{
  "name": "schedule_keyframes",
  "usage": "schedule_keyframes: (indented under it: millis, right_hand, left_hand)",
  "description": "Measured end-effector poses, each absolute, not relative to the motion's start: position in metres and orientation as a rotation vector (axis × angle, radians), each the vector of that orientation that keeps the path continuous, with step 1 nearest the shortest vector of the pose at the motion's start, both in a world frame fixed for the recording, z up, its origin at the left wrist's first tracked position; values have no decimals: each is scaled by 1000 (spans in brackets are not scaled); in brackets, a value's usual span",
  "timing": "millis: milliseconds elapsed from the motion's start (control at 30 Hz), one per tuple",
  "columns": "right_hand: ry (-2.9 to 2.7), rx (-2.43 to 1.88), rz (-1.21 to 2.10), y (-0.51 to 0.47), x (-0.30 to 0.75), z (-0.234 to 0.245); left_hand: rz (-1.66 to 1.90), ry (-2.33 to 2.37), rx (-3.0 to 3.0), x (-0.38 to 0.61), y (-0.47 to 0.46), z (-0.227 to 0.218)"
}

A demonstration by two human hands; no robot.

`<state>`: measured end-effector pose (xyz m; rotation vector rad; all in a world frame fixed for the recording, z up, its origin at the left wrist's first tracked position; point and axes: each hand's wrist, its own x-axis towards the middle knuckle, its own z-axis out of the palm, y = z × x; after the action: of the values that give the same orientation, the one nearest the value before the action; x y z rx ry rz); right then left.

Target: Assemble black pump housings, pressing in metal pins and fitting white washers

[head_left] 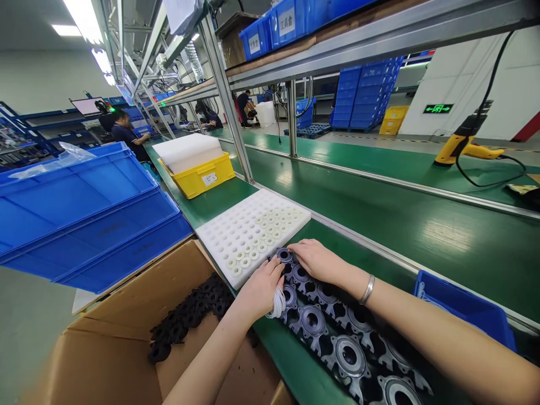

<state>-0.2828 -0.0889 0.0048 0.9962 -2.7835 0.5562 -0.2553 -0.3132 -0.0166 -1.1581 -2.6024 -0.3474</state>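
A row of dark metal flanged parts lies along the green bench in front of me. My left hand is closed on a stack of white rings beside the far end of that row. My right hand rests with fingers pinched over the farthest metal part. Just beyond them lies a white foam tray with many round holes, several of which hold white rings.
An open cardboard box with black parts stands at my left. Stacked blue crates, a yellow bin with foam sheets, a blue bin and a yellow tool surround the bench. Other people work far off.
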Motion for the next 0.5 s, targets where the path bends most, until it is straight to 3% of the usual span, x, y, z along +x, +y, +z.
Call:
schedule_keyframes:
  millis: [500]
  right_hand:
    - [-2714,1119,665,-96,-261,0]
  left_hand:
    - [-629,-2715,-1070,-251,-315,-14]
